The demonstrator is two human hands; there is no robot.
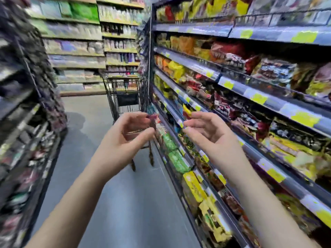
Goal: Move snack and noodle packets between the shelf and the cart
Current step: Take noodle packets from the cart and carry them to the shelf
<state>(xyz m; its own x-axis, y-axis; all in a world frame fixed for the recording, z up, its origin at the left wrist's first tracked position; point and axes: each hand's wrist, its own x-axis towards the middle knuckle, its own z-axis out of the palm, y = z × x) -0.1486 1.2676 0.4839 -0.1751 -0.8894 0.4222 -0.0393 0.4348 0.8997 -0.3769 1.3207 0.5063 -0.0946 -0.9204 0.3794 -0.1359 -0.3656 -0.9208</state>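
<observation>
While packets (231, 54) crowded the shelf (268, 102) on the right, neither hand held one. The left hand (125, 138) hung in mid-aisle with fingers curled loosely and thumb apart, nothing in it. The right hand (207, 133) was raised just beside the shelf's edge, fingers half bent and empty, near the lower rows of green and yellow packets yet touching none that could be seen. Beyond the hands the cart (125, 93) stood against the shelf end, well apart from them; its lower frame was partly covered by the left hand, and whether anything lay in its basket could not be told. Blur smeared the labels, so no print was legible. Shelving at left was cut off by the frame.
</observation>
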